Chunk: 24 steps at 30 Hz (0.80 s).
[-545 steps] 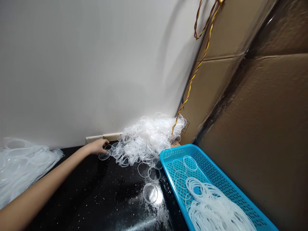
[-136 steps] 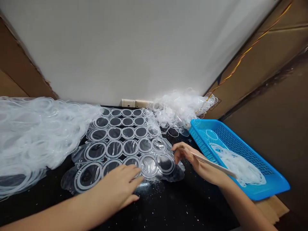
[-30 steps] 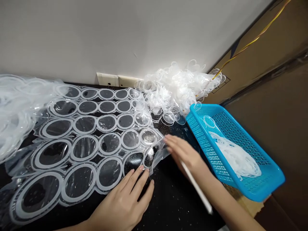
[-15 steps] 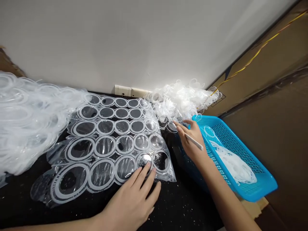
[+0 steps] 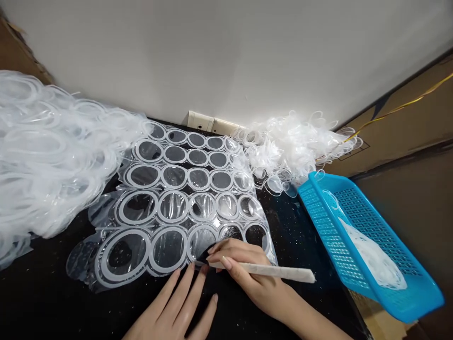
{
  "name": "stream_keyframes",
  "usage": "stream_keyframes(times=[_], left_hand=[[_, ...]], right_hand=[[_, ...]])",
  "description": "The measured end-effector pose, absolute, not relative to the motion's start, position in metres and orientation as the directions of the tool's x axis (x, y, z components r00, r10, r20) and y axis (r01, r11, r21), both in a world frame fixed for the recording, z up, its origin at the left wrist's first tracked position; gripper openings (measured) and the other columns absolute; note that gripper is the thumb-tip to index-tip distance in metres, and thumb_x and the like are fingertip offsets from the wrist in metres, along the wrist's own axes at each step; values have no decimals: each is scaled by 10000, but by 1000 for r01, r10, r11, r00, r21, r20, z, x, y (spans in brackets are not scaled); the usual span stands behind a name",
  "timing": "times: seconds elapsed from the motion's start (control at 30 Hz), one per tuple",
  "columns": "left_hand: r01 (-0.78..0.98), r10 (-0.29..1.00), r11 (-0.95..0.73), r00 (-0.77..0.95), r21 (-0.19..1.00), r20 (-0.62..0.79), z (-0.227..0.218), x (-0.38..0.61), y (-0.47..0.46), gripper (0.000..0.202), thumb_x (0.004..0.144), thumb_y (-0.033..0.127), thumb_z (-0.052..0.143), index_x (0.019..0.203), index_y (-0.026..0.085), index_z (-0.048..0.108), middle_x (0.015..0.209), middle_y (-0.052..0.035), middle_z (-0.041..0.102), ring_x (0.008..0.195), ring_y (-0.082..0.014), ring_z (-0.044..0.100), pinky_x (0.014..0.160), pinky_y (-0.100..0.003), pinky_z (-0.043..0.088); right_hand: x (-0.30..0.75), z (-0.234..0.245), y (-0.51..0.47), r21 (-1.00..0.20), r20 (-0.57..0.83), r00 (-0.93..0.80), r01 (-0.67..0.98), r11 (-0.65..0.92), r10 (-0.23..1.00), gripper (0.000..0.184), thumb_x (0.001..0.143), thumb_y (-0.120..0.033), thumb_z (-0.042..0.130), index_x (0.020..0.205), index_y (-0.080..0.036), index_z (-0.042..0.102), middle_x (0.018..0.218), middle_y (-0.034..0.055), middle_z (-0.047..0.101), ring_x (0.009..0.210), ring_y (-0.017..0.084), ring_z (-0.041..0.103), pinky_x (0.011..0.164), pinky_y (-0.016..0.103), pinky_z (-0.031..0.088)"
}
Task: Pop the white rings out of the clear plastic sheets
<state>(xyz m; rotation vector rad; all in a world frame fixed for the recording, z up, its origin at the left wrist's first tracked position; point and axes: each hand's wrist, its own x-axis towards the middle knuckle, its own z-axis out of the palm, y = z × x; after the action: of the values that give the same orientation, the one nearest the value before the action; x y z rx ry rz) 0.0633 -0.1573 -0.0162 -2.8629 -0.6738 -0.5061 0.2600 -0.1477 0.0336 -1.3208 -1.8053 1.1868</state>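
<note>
A clear plastic sheet (image 5: 177,198) with rows of white rings lies flat on the black tabletop (image 5: 53,302). My left hand (image 5: 177,309) rests open, fingers flat, at the sheet's near edge. My right hand (image 5: 244,274) is closed on a thin white stick tool (image 5: 276,271), whose tip touches the sheet's near edge beside a ring in the front row. The two hands are close together, almost touching.
A big heap of clear sheets (image 5: 46,156) fills the left. A pile of loose white rings (image 5: 293,146) lies against the wall. A blue mesh tray (image 5: 336,241) holding white rings sits at right. Cardboard (image 5: 406,127) stands behind it.
My right hand came back from the ring pile by the tray to the sheet's near edge, with the stick in it. My left hand slid slightly nearer me.
</note>
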Motion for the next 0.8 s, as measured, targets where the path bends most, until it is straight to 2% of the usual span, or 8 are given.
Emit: stream_keyframes(times=[0.13,0.2,0.27,0.33,0.47,0.57,0.67,0.8], left_hand=[[441,395,-895,856,-72,333,-17,63,-159,374,813,494,444,1082,251,536,1016,-46,649,1030,-234,518,969,-410,210],[449,405,-891,849,-60,338,-17,64,-159,373,809,500,449,1068,249,544,1010,-44,652,1023,-232,523,984,-410,191],[447,405,-893,848,-48,343,-17,65,-159,370,802,507,460,1053,253,556,989,-37,661,1001,-231,536,999,-425,163],[426,391,-904,858,-37,333,-17,65,-157,357,804,510,458,1023,253,574,956,-34,670,979,-239,545,1003,-468,140],[390,359,-920,877,-37,318,-17,64,-154,361,820,516,424,1019,262,584,966,-44,671,973,-247,545,992,-508,131],[398,364,-916,875,-48,320,-15,64,-153,373,841,499,395,1097,279,554,1041,-62,648,1008,-241,529,984,-491,135],[387,355,-920,885,-55,301,-9,63,-151,408,858,493,357,1157,273,525,1085,-84,627,1050,-242,505,962,-472,175],[365,323,-928,889,-74,325,-2,56,-150,397,855,455,398,1191,272,504,1127,-74,607,1050,-245,505,935,-443,225]], right_hand=[[259,31,-144,-881,-31,-369,449,149,929,244,902,-187,404,935,-153,644,875,48,635,856,114,578,788,241,472],[257,28,-145,-833,42,-384,496,245,922,238,897,-174,408,942,-143,640,854,56,640,856,120,581,781,246,487],[254,25,-148,-715,168,-421,571,404,892,230,887,-186,428,965,-119,634,892,88,647,921,151,578,809,279,496],[250,23,-152,-525,263,-490,650,549,831,240,873,-202,460,1010,-88,621,993,128,641,1028,201,550,872,337,482],[250,19,-153,-240,288,-604,706,666,743,272,865,-140,461,1082,-21,576,1085,151,619,1104,227,516,950,362,442],[270,19,-137,-148,397,-529,770,621,750,269,870,-126,441,1072,-6,572,1059,167,627,1090,218,527,944,359,449],[304,21,-116,-95,458,-335,903,420,824,274,876,-136,424,1094,-57,570,1056,150,627,1039,201,558,907,354,468],[324,31,-105,-48,394,-169,978,204,903,344,903,-294,366,1094,-134,603,1029,134,608,1005,254,550,839,434,463]])
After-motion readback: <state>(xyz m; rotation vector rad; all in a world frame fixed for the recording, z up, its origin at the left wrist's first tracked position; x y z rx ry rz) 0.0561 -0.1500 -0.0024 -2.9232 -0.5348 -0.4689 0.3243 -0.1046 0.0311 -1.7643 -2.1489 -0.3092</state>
